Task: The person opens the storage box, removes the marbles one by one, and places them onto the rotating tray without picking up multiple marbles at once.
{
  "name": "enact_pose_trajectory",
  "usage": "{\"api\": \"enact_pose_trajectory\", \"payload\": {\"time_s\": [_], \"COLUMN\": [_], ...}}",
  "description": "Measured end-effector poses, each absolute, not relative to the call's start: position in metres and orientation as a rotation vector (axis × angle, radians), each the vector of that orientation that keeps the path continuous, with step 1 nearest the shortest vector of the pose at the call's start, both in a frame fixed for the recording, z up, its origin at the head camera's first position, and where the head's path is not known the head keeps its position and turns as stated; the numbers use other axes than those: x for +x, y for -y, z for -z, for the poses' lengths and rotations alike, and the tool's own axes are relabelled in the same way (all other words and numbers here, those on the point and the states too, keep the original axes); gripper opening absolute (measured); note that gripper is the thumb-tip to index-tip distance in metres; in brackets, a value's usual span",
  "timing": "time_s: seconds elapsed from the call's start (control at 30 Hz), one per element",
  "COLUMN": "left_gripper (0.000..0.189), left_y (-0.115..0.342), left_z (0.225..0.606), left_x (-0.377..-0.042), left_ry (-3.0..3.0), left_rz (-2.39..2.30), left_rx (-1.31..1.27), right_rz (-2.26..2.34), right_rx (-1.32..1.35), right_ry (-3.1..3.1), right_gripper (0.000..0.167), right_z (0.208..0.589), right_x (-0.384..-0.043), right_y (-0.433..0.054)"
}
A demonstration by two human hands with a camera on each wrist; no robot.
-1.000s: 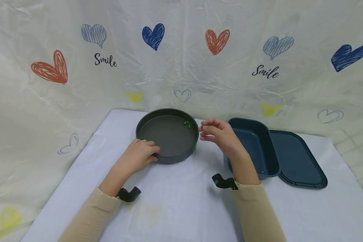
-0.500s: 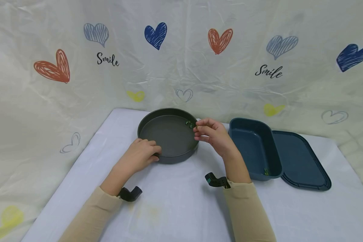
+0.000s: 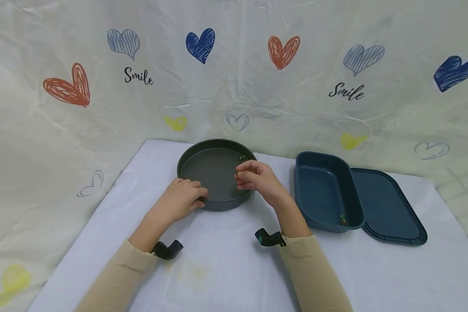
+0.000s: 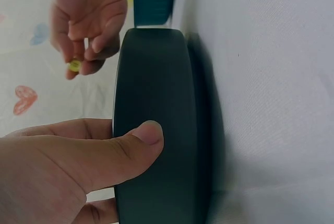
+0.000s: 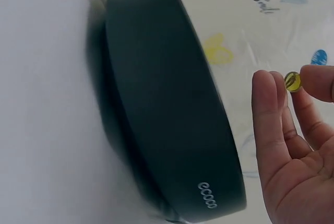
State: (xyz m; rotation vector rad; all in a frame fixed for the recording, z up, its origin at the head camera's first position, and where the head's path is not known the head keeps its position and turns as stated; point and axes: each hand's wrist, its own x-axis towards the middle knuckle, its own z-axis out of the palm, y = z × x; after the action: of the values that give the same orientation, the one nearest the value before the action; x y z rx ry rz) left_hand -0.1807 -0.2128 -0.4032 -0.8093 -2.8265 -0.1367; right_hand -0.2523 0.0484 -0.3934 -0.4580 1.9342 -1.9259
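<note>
A round dark grey pan [image 3: 210,180] stands on the white-covered table in the head view. My left hand [image 3: 177,200] grips its near-left rim, thumb [image 4: 141,145] on the outer wall in the left wrist view. Above the right part of the pan, my right hand [image 3: 261,182] pinches a small yellow glass marble [image 5: 293,81] between thumb and fingers. Several small green marbles [image 3: 242,158] lie inside the pan near its far right wall, partly hidden by the right hand.
To the right stands a deep blue rectangular box [image 3: 323,190] with a few small marbles [image 3: 342,219] in its near corner. A flat blue lid [image 3: 391,208] lies beside it. Behind the table hangs a pale sheet [image 3: 234,95] printed with hearts.
My right hand has moved left with the marble, from just outside the pan's right rim to above the pan. The left hand has stayed on the rim.
</note>
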Motion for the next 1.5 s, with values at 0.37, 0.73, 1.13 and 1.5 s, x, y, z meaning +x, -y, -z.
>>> {"api": "enact_pose_trajectory", "payload": {"time_s": [0.37, 0.73, 1.13, 1.5], "left_gripper": [0.017, 0.018, 0.017, 0.019], "left_y": [0.212, 0.216, 0.22, 0.22], "left_z": [0.402, 0.4, 0.399, 0.402], "left_x": [-0.18, -0.179, -0.18, -0.182], "left_ry": [2.822, 2.841, 2.792, 2.75], "left_rz": [0.13, 0.146, 0.217, 0.199], "left_rx": [-0.807, -0.784, -0.817, -0.834], "right_rz": [1.863, 1.562, 0.986, 0.754], "right_rx": [-0.479, -0.651, -0.745, -0.763], "right_ry": [-2.006, -2.345, -2.538, -2.641], "right_gripper": [0.024, 0.018, 0.01, 0.006], "right_z": [0.402, 0.403, 0.392, 0.403], "right_x": [-0.25, -0.248, -0.253, -0.256], "right_y": [-0.038, -0.023, -0.004, 0.012]}}
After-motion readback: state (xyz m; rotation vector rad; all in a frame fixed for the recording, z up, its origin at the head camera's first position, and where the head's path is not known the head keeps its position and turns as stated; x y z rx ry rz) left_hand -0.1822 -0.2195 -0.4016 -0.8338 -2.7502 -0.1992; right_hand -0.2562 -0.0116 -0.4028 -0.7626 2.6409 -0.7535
